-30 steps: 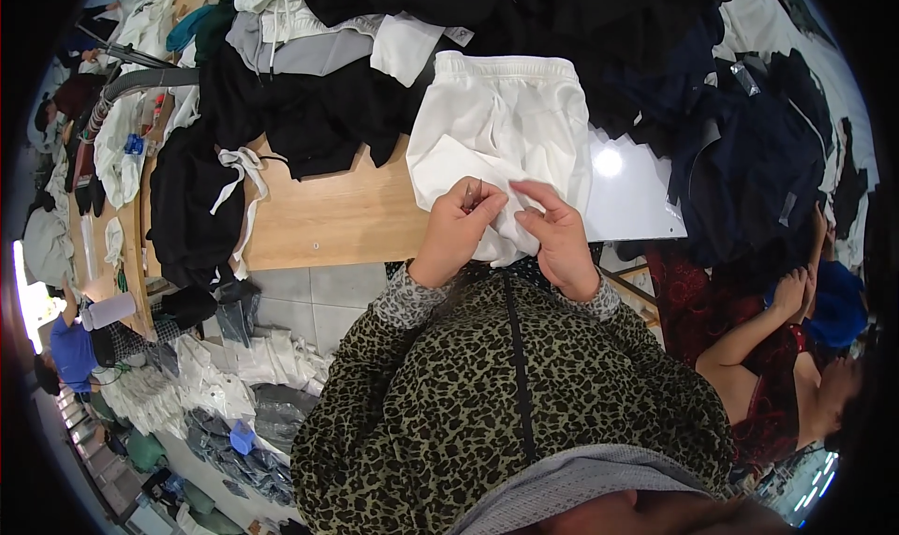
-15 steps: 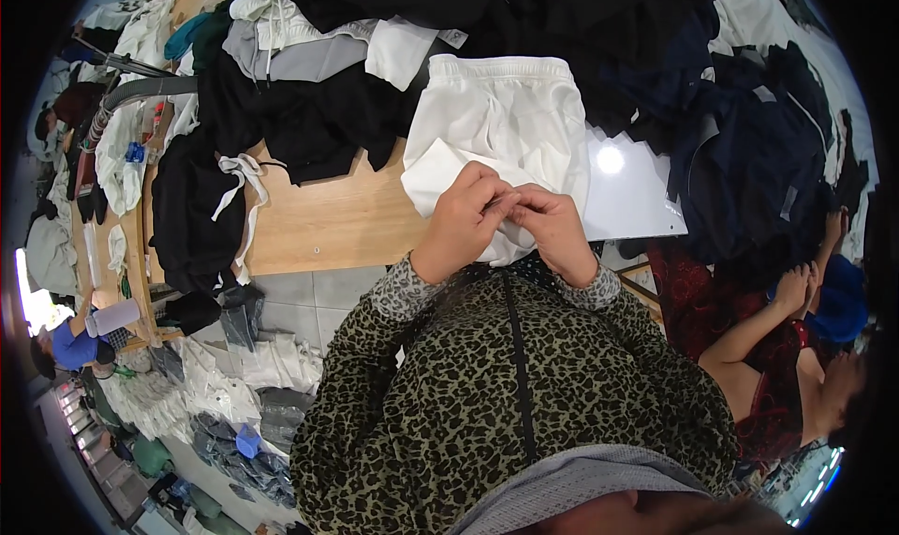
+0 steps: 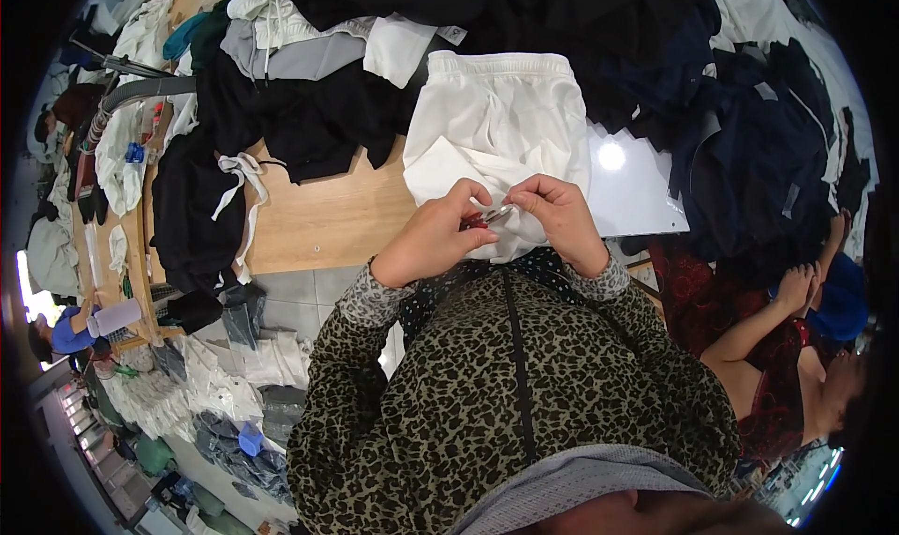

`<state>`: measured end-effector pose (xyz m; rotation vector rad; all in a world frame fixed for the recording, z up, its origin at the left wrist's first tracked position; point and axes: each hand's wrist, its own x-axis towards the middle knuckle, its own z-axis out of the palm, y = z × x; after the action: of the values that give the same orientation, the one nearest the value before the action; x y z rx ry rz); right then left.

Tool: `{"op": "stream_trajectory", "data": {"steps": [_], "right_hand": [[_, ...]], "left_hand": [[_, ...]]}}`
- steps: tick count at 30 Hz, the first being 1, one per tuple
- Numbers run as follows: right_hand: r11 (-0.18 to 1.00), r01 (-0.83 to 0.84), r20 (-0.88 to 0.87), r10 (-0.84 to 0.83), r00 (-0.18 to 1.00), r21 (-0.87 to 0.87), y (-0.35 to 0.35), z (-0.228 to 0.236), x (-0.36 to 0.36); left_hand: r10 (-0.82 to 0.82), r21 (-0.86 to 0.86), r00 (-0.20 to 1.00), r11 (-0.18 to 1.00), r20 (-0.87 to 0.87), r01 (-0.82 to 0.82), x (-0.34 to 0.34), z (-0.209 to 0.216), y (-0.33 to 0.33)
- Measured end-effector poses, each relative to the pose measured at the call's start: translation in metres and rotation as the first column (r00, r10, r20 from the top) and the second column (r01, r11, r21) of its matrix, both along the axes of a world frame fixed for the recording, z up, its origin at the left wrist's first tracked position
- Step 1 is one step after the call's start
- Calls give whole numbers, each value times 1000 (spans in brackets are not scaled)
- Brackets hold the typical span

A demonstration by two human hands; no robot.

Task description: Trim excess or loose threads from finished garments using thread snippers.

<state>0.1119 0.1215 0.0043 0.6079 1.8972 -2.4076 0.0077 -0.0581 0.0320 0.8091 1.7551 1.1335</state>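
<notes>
A pair of white pants (image 3: pixel 506 104) with a gathered elastic waistband lies on the table in front of me, its lower edge drawn up near my body. My left hand (image 3: pixel 440 230) is closed around a small red tool (image 3: pixel 476 223) that looks like thread snips; the palm and fingers cover most of it. Thumb and finger of my right hand (image 3: pixel 559 218) pinch the white fabric edge just beside the tool. Both hands are close together over the near end of the pants.
A wooden table (image 3: pixel 328 207) extends left, and a glossy white board (image 3: pixel 637 188) lies right of the pants. Black garments (image 3: pixel 309 113) and a navy pile (image 3: pixel 758 151) surround them. Bagged clothes (image 3: pixel 215 385) lie on the floor at left. A person in dark red (image 3: pixel 777 385) sits close at right.
My left hand has moved left and turned, bringing the small red tool into view. My right hand has shifted slightly right, with its fingertips higher. The pants have barely moved.
</notes>
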Motion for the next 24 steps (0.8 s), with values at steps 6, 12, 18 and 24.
{"op": "stream_trajectory", "data": {"steps": [6, 12, 18, 24], "right_hand": [[995, -54, 1, 54, 999, 81, 3, 1, 0], [990, -80, 8, 80, 997, 118, 3, 1, 0], [994, -75, 52, 71, 996, 84, 4, 0, -1], [992, -93, 62, 87, 994, 89, 4, 2, -1]], "left_hand": [[-9, -7, 999, 1000, -45, 8, 1, -4, 3], [-41, -9, 997, 999, -72, 41, 0, -4, 5], [-13, -26, 1000, 1000, -18, 12, -1, -6, 4], [-38, -38, 998, 999, -41, 36, -1, -5, 8]]}}
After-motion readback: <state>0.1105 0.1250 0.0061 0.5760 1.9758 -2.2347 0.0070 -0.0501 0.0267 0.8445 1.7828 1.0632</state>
